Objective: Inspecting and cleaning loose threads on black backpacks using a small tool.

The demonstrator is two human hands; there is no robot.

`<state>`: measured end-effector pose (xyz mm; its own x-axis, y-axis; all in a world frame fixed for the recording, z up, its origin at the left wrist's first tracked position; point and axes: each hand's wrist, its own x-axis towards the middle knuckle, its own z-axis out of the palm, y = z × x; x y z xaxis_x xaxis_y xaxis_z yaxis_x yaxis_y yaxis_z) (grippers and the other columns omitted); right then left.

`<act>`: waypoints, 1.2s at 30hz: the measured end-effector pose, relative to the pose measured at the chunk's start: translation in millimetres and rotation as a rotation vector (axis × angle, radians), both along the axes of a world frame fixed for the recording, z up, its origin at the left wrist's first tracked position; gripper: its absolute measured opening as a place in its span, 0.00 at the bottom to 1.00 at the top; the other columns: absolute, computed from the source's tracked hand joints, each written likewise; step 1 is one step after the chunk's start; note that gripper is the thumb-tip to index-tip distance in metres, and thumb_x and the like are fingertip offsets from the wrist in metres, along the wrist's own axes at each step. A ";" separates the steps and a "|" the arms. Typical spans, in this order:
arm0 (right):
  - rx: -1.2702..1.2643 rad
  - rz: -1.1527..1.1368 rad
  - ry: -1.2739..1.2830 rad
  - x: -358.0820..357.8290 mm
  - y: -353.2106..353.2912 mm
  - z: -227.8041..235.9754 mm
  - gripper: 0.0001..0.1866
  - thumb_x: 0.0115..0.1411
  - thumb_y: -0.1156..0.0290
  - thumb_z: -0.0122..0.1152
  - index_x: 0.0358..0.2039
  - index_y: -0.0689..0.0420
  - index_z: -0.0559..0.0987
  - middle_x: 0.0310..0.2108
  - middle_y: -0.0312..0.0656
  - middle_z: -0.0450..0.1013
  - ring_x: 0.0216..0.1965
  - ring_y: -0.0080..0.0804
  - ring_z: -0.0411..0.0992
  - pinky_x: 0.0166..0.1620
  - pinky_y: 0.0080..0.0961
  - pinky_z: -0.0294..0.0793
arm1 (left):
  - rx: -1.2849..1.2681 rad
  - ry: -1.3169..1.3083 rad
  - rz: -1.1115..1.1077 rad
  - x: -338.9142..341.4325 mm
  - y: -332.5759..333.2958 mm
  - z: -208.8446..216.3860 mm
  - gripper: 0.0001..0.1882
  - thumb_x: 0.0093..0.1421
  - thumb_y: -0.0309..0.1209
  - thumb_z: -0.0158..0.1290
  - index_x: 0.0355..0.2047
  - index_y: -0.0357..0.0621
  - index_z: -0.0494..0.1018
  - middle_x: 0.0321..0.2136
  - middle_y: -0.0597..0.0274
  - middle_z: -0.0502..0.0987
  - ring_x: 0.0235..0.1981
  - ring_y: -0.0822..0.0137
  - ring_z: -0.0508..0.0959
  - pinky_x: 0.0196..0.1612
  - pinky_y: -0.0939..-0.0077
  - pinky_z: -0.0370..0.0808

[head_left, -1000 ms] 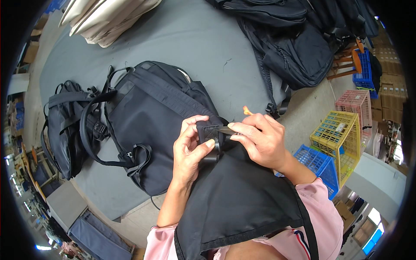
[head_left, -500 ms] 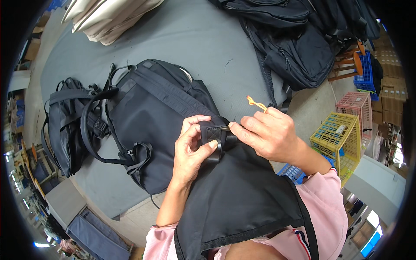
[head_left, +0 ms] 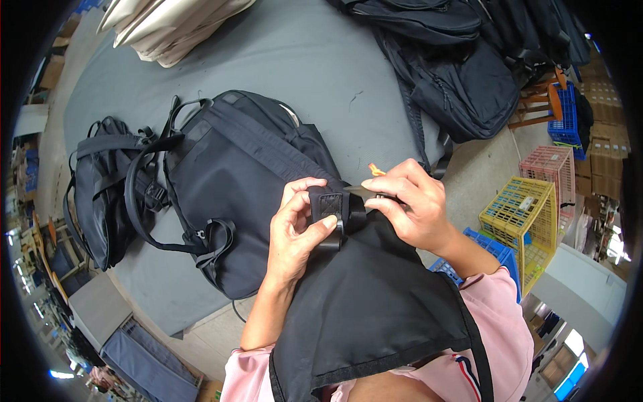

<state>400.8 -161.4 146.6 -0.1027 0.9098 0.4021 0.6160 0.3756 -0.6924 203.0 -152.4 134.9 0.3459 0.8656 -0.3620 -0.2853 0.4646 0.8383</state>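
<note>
A black backpack [head_left: 231,181] lies on the grey-covered table in front of me. My left hand [head_left: 289,234] pinches the end of its black strap [head_left: 330,205], thumb below and fingers above, so that a stitched square faces up. In my right hand [head_left: 422,211] is a pair of thread snips [head_left: 356,192] with metal blades and a dark handle. Their tips point left, close to the strap's edge; whether they touch it I cannot tell. An orange cord [head_left: 376,170] sticks up beside my right fingers. My black apron [head_left: 375,301] spreads below both hands.
Another black bag [head_left: 107,194] lies at the left. Cream bags [head_left: 167,30] are stacked at the far left, and black backpacks [head_left: 462,94] pile up at the far right. Beyond the table's right edge stand a yellow crate [head_left: 519,211], a pink crate [head_left: 549,167] and blue crates [head_left: 492,248].
My right hand has turned and dropped slightly, drawing the snips' tips a little right, off the stitched square. More of the blades shows now, less of the orange cord. My left hand keeps its grip.
</note>
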 end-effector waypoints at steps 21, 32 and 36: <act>-0.745 0.039 0.829 -18.3 31.5 -14.6 0.08 0.62 0.74 0.50 0.38 0.63 0.75 0.17 0.28 0.62 0.15 0.11 0.56 0.20 0.11 0.55 | -0.182 -0.350 0.212 -17.7 -5.7 -24.5 0.22 0.60 0.30 0.52 0.54 0.38 0.63 0.42 0.52 0.75 0.43 0.62 0.76 0.50 0.68 0.72; -1.227 0.357 1.087 -34.2 61.1 -36.7 0.15 0.63 0.64 0.52 0.46 0.60 0.68 0.27 0.41 0.72 0.12 0.15 0.64 0.12 0.10 0.54 | -0.619 -0.824 -0.061 -16.5 -24.4 -28.2 0.19 0.60 0.32 0.42 0.48 0.32 0.66 0.21 0.56 0.69 0.15 0.70 0.64 0.24 0.77 0.60; -1.362 0.514 1.279 -35.9 56.4 -42.8 0.14 0.61 0.67 0.56 0.43 0.58 0.65 0.33 0.49 0.74 0.11 0.15 0.61 0.13 0.10 0.56 | -0.566 -0.645 -0.258 -15.6 -21.4 -26.2 0.21 0.61 0.34 0.41 0.49 0.29 0.66 0.22 0.53 0.71 0.17 0.68 0.68 0.25 0.77 0.65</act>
